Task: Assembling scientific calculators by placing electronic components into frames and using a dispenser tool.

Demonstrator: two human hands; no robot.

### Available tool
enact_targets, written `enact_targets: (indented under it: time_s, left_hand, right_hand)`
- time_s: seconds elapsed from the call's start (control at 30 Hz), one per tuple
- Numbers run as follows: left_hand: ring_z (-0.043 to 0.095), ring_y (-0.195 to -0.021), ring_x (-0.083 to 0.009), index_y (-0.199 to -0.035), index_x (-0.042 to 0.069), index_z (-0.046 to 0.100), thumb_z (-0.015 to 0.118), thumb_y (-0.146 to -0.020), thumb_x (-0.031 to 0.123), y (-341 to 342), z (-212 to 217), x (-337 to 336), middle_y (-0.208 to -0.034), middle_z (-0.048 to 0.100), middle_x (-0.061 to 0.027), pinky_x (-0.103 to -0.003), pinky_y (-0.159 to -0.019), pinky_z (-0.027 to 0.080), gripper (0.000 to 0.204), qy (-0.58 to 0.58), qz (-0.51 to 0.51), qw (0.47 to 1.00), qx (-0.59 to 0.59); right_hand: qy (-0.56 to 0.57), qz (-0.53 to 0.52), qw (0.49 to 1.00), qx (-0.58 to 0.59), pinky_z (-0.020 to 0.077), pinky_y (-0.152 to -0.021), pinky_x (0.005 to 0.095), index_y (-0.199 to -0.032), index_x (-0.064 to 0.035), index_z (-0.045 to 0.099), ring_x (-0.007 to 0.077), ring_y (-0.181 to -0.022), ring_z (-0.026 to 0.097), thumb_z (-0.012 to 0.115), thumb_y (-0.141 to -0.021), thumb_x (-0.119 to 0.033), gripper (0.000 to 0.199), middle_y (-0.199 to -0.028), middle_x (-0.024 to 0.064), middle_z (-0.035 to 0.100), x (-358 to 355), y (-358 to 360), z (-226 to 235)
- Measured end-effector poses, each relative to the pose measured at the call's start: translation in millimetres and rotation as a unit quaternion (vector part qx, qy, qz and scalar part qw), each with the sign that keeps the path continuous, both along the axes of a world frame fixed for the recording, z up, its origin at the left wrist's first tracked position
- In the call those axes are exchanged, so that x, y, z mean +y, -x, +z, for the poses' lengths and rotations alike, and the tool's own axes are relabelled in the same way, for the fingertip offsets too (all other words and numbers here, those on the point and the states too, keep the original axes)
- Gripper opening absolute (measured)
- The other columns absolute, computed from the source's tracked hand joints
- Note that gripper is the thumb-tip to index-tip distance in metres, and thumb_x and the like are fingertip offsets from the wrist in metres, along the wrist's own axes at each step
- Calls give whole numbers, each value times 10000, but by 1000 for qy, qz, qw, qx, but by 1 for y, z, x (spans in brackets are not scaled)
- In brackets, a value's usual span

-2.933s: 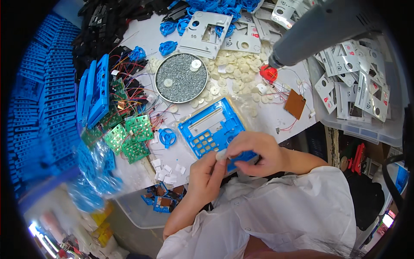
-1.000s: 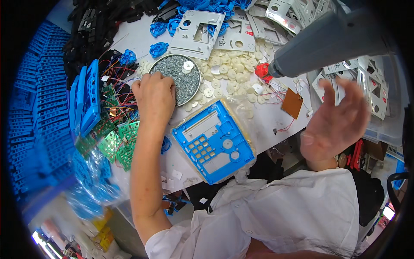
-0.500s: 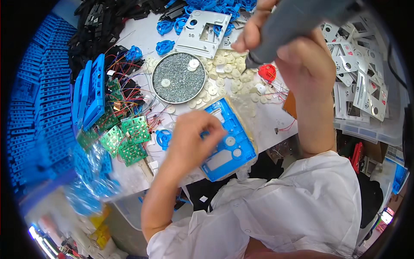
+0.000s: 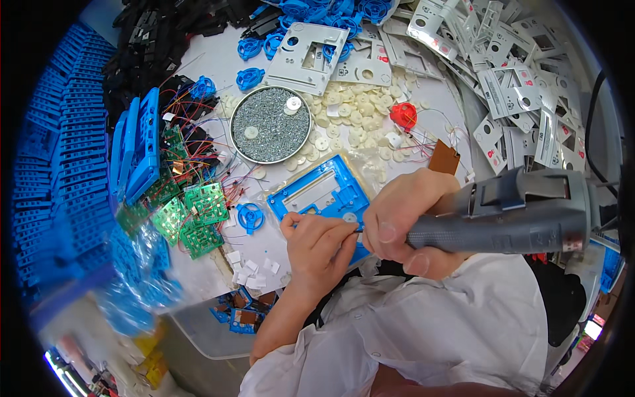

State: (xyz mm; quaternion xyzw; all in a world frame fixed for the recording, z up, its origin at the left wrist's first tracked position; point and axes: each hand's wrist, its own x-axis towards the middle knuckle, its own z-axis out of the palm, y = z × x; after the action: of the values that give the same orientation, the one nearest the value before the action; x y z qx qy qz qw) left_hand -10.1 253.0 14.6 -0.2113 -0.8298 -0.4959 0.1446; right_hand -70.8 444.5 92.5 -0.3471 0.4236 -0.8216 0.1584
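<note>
**Blue panel being worked under a powered screwdriver**

The left hand (image 4: 316, 246) is being held low over the near edge of a flat blue plastic front panel with rectangular window cut-outs (image 4: 322, 195), its fingers curled and pinched together against the panel's lower rim; whether something small is being pinched there cannot be told. The forearm is being brought in from the lower edge, over a white sleeve.

The right hand (image 4: 403, 221) is being kept closed around the dark grip of a grey electric screwdriver (image 4: 512, 213), which is being held almost level, its tip pointed leftward at the panel's lower right corner, just beside the left fingertips. The tip itself is hidden by the fingers.

The panel is lying flat on the white bench, directly ahead of both hands and partly covered by them. Beyond it a round metal dish of small silver screws (image 4: 270, 125) is being kept, with loose cream-coloured plastic discs (image 4: 357, 109) scattered beside it. Green printed circuit boards (image 4: 192, 218) are lying to the left, well apart from the hands.
</note>
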Motion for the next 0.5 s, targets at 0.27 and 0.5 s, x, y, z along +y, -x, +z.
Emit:
enact_targets:
  time_s: [0.27,0.5]
  left_hand:
    - [610,-912,-200,-983,149,722,839,-742,146,24,15,-4,-1016,662,2,-465,-885,366,268,90,-65,994,-14]
    - [601,-1041,-253,-1054,141,736,825,-739,185,14,1,-12,-1144,672,-16,-563,-1011,352,330,227,-116,966,47]
  right_hand:
    - [-47,-41,997,42,460,-573,264,-1247,20,556,112,-612,590,712,-886,-73,404,-722,43,599,14,4,-9]
    - [-42,-82,996,-15,473,-600,259,-1215,19,577,103,-637,592,720,-882,-79,375,-744,55,629,24,-3,-22]
